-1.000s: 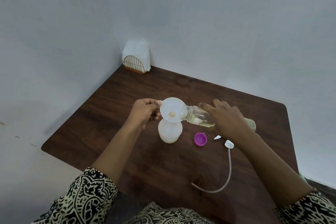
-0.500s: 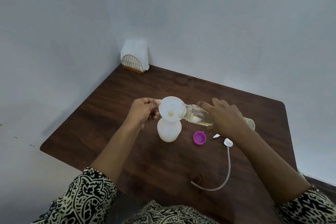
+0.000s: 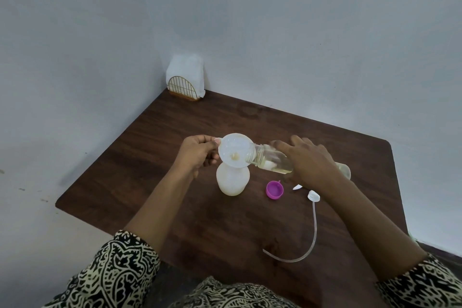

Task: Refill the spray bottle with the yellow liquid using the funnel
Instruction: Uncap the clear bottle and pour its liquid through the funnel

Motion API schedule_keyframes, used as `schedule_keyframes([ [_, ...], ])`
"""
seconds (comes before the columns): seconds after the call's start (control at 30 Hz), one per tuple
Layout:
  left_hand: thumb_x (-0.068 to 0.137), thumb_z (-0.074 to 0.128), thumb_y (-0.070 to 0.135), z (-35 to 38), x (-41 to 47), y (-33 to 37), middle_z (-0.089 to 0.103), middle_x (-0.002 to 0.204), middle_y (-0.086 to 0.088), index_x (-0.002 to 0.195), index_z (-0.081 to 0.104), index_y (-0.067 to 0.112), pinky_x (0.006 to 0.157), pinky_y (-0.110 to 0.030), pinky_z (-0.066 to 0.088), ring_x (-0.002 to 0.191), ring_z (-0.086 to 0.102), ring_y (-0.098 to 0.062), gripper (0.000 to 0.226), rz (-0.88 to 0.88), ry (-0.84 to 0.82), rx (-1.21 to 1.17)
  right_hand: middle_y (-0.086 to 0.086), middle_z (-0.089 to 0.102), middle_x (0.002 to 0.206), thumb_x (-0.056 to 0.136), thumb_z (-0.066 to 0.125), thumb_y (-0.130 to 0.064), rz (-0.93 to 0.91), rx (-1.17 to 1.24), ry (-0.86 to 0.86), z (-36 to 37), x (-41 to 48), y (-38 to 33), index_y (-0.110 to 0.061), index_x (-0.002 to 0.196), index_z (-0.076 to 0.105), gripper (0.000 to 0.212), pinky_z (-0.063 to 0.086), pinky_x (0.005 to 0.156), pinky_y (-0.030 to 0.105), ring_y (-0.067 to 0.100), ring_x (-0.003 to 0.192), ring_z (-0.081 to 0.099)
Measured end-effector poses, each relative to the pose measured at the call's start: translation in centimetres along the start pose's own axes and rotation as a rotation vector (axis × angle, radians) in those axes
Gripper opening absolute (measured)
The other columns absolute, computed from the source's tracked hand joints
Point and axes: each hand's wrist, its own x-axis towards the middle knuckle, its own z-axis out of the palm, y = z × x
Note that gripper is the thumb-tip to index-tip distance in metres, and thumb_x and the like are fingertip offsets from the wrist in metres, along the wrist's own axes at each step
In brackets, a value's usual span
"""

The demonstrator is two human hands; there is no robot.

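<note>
A white spray bottle body [image 3: 232,180] stands on the dark wooden table [image 3: 155,147] with a white funnel [image 3: 235,150] set in its neck. My left hand [image 3: 198,154] pinches the funnel's rim tab on the left. My right hand [image 3: 310,162] grips a clear bottle of yellow liquid [image 3: 270,160], tipped almost flat, with its mouth over the funnel's right edge. A small pool of yellow liquid lies at the funnel's centre.
A purple cap [image 3: 274,189] lies right of the spray bottle. The white sprayer head with its long tube [image 3: 312,230] lies near the right forearm. A napkin holder [image 3: 185,82] stands in the far corner against the walls.
The clear bottle stays tipped over the funnel while the liquid inside it sinks a little. Both hands hold their places.
</note>
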Motion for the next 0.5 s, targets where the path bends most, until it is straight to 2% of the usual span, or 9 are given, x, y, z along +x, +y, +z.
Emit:
schedule_keyframes([
  [0.5,0.094,0.06,0.011,-0.03,-0.26,0.19,0.063,0.069,-0.01,0.095,0.069,0.006,0.047,-0.02,0.049,0.052,0.052,-0.011,0.01,-0.014,0.002,-0.002,0.002,0.046,0.127,0.079,0.071,-0.037,0.009,0.004,-0.007,-0.1,-0.08,-0.13,-0.037,0.142,0.025,0.078,0.043,0.092,0.04,0.021,0.117,0.047],
])
